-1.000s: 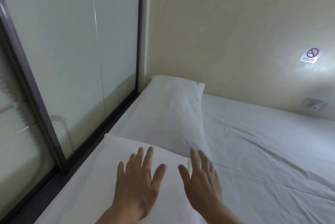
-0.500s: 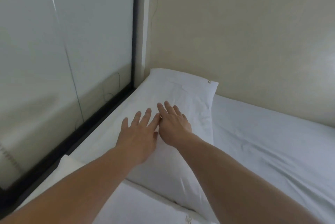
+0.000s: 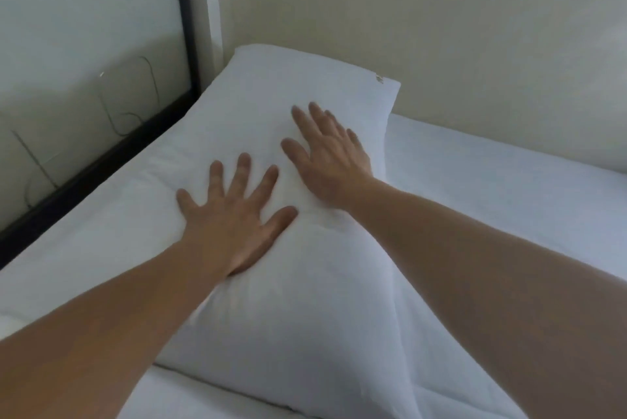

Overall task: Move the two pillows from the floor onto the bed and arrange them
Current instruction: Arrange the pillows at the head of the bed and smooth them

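Two hands: left hand and right hand, both flat with fingers spread, palms down on pillow, grasping nothing.
Pillow: white, soft, plump, oblong; on bed, far end tucked into corner.
Bed: white sheet, lightly creased.
Wall: smooth, cream.
Glass panel: frosted, black-framed, just beside pillow.

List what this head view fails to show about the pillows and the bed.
- Second pillow: none clearly seen in the head view; the forearms and the lower frame edge cover that area.
- Near end of the pillow: cut off by the lower edge.
- Pillow surface beneath the left hand and right hand: covered by the palms.
- Bed: its extent runs past the right edge.
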`<state>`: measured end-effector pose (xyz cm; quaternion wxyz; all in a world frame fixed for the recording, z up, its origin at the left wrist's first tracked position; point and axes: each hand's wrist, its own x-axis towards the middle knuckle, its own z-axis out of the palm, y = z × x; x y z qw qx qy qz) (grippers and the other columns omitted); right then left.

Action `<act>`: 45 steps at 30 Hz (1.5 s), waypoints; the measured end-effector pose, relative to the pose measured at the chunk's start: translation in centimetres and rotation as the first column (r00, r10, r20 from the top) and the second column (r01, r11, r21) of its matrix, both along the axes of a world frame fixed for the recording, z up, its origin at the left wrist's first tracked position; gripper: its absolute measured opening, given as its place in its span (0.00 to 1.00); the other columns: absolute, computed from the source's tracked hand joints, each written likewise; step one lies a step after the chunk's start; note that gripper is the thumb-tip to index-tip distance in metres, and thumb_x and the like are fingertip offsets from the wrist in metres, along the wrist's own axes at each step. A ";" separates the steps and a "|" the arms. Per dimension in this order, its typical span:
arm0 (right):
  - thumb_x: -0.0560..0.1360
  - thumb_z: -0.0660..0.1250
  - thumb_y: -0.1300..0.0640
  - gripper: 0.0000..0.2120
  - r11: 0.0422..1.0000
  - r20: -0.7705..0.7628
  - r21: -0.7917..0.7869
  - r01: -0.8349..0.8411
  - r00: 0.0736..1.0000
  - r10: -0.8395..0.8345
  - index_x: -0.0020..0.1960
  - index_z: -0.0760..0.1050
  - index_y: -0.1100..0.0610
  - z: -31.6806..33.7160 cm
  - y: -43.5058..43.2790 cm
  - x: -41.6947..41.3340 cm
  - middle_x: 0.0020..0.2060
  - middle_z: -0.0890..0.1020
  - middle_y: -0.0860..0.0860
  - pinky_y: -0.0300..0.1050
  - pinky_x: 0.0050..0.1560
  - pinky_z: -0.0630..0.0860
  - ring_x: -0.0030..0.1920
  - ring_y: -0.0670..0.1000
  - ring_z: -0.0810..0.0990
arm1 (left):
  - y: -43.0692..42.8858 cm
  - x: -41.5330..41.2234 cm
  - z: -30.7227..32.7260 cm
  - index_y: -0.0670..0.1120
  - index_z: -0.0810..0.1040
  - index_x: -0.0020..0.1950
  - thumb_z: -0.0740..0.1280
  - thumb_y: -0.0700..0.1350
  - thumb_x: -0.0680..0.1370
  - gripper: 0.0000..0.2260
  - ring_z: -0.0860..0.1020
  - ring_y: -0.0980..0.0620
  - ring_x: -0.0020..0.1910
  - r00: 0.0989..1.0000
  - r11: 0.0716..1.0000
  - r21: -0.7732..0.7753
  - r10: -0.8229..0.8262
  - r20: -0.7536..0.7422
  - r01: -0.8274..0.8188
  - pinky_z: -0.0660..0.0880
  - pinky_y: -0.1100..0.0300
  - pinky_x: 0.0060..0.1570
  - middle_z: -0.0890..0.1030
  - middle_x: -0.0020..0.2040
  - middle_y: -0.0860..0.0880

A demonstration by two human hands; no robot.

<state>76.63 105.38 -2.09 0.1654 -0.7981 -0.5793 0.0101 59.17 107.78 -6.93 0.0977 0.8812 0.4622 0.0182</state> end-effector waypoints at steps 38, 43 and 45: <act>0.77 0.49 0.41 0.30 0.635 -0.060 -0.491 0.597 0.704 -0.708 0.74 0.55 0.54 2.3 -17.6 0.8 0.69 0.66 0.60 0.59 0.64 0.64 0.66 0.63 0.66 | -4.5 -13.8 13.1 0.55 0.49 0.77 0.36 0.69 0.74 0.34 0.49 0.53 0.76 0.968 0.998 0.007 0.061 0.244 -0.065 0.48 0.46 0.74 0.49 0.79 0.51; 0.80 0.50 0.44 0.28 0.923 -0.092 -0.225 0.314 0.936 -0.341 0.77 0.49 0.49 3.8 -12.4 -3.3 0.75 0.57 0.57 0.57 0.66 0.62 0.72 0.59 0.60 | -5.2 -13.2 12.1 0.55 0.49 0.77 0.41 0.64 0.76 0.31 0.50 0.52 0.76 0.976 0.996 -0.023 0.091 0.196 -0.088 0.47 0.46 0.73 0.50 0.79 0.51; 0.80 0.48 0.41 0.29 0.984 -0.099 -0.109 0.139 0.984 -0.150 0.78 0.46 0.48 4.2 -8.8 -6.3 0.78 0.50 0.53 0.57 0.71 0.56 0.75 0.57 0.52 | -6.0 -13.1 11.2 0.55 0.49 0.77 0.39 0.66 0.74 0.33 0.49 0.53 0.76 0.974 0.999 -0.004 0.049 0.221 -0.049 0.46 0.46 0.73 0.50 0.79 0.52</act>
